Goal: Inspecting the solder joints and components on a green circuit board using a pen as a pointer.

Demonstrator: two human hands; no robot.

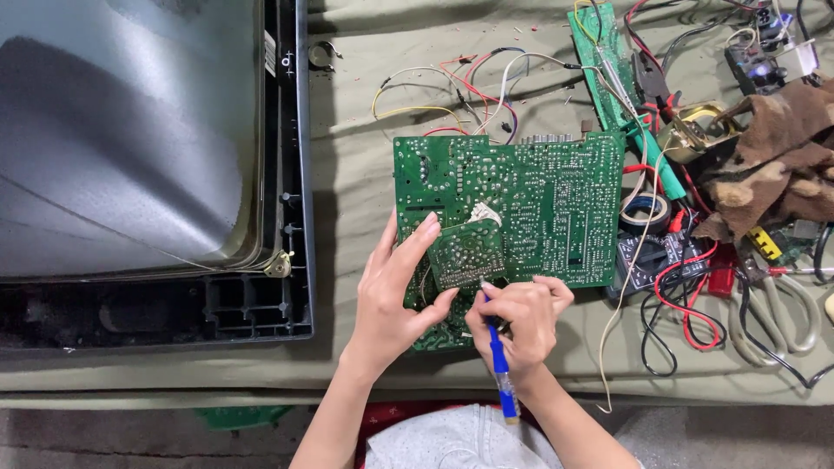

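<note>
Left hand [395, 287] grips a small green circuit board [465, 256], thumb under its near edge, fingers spread on its left side. Right hand [517, 317] is closed on a blue-handled tool [499, 365], tip at the small board's near right corner. Both sit over a large green circuit board [530, 204] on the cloth-covered counter [347, 156]. Television set [148, 165] lies left; tangled wires [678, 295], scissors [782, 308] and brown rag [777, 156] crowd the right.

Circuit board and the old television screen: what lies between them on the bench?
Head view: only bare olive cloth lies between the green circuit board and the television screen.
</note>
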